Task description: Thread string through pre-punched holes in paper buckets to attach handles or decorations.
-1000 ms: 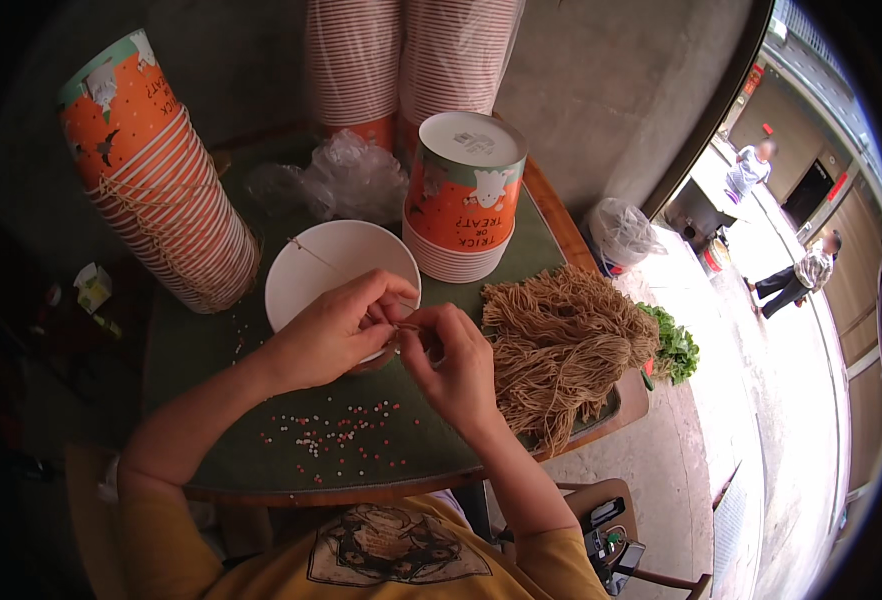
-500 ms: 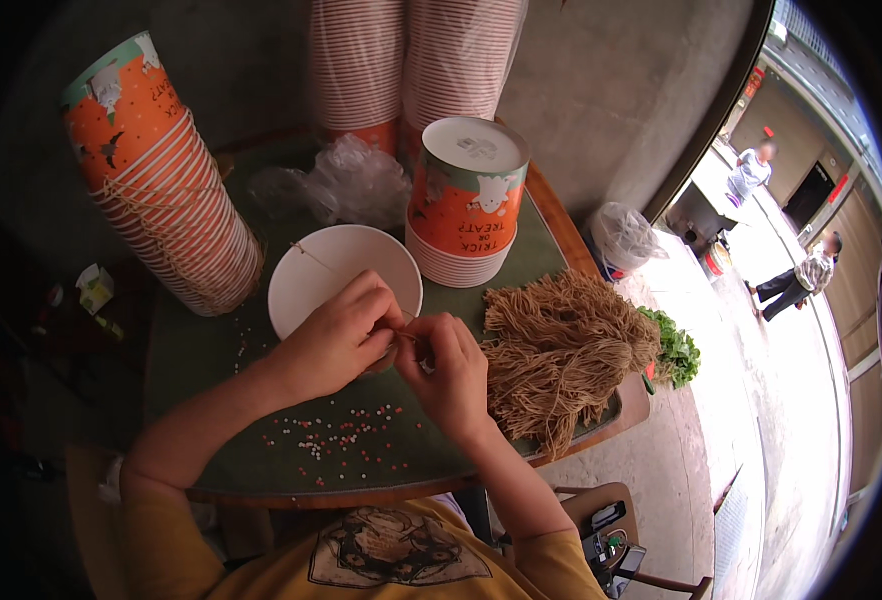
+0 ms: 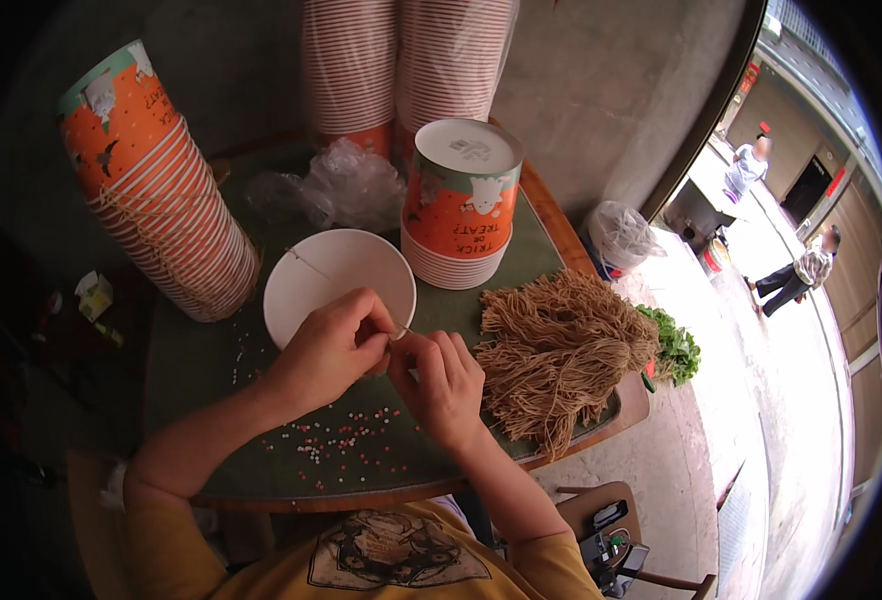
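Head view, sole view avail. Thin cord (image 3: 312, 268) is found over the mouth of the white-lined cup (image 3: 293, 308); its run is lost behind the L hand (image 3: 326, 345), then a short bit is seen btwn the two hands. L thumb and forefinger are clamped on it. R hand (image 3: 436, 380): thumb and forefinger appear pinched on same, tips partly hidden. Hands are set close together, prob. so that fine work is steadied and the short bit controlled. Cup is stood mouth up just beyond, poss. so that the cord's far part is caught.

Loose beads (image 3: 313, 452), red and white, are strewn on the green tabletop (image 3: 216, 455) near the body, prob. for easy reach. Tan strand bundle (image 3: 566, 345) is laid at R, apparently w/in reach of R hand. Inverted cup stack (image 3: 461, 220) is stood behind, rims down, presumably for stability.
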The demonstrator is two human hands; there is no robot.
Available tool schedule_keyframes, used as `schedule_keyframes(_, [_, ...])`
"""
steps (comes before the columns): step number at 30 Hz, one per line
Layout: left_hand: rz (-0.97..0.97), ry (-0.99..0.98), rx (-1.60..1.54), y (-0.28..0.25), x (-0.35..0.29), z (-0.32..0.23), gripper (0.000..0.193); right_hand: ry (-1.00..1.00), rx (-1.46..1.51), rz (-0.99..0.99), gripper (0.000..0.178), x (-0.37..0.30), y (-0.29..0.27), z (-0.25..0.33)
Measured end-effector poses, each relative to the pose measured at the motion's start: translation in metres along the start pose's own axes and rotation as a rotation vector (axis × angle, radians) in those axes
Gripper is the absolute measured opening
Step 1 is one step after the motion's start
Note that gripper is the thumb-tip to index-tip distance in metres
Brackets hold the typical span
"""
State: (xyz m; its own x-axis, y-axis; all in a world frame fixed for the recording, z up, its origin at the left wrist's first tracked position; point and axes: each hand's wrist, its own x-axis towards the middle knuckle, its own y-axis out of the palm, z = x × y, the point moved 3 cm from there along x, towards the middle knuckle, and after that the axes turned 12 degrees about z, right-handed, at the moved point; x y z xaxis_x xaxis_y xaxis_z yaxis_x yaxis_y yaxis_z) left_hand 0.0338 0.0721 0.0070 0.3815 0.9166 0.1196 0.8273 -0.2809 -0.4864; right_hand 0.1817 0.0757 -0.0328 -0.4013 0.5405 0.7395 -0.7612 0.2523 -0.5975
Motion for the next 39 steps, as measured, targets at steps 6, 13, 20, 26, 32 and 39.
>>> schedule_keyframes(6, [0.020, -0.004, -0.117, 0.000, 0.000, 0.002, 0.011, 0.033, 0.112, 0.001, 0.026, 0.001, 0.001, -0.002])
schedule_keyframes(13, [0.072, 0.018, -0.204, 0.001, 0.004, -0.003, 0.014, 0.611, 0.834, 0.060, 0.010, -0.005, 0.010, -0.007])
schedule_keyframes(20, [0.099, 0.033, -0.223, -0.001, 0.007, 0.004, 0.016, 0.838, 1.343, 0.154, 0.008, -0.008, 0.017, -0.015])
schedule_keyframes(26, [0.122, -0.024, -0.353, -0.002, 0.008, 0.010, 0.019, 0.589, 0.949, -0.016, 0.013, -0.012, 0.011, -0.012])
schedule_keyframes(32, [0.132, -0.075, -0.417, 0.000, 0.008, 0.011, 0.019, 0.318, 0.556, 0.059, 0.018, -0.006, -0.001, -0.010])
schedule_keyframes(39, [0.128, -0.051, -0.327, 0.001, 0.006, 0.009, 0.015, 0.151, 0.194, 0.083, 0.019, -0.002, -0.008, -0.005])
